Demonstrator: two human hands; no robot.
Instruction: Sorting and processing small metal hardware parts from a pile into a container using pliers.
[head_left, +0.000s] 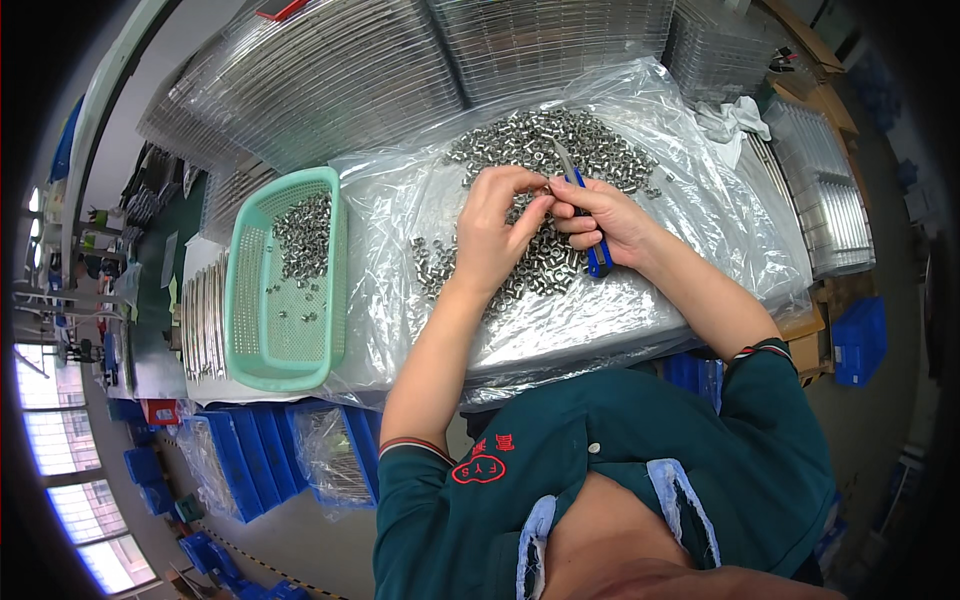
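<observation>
My right hand is closed around a blue utility knife, its bare blade pointing up and away past my fingers. My left hand is closed in a pinch, its fingertips meeting my right thumb and forefinger; whatever small piece is between them is hidden. Under and beyond both hands, a heap of small shiny metal fittings is spread on clear plastic sheeting. To the left stands a mint-green perforated basket with many of the same fittings, mostly toward its far end.
Stacks of clear plastic trays rise along the far edge, with more trays at the right. A white cloth lies near the far right corner. Blue bins stand below the table's front left, and a blue box sits at the right.
</observation>
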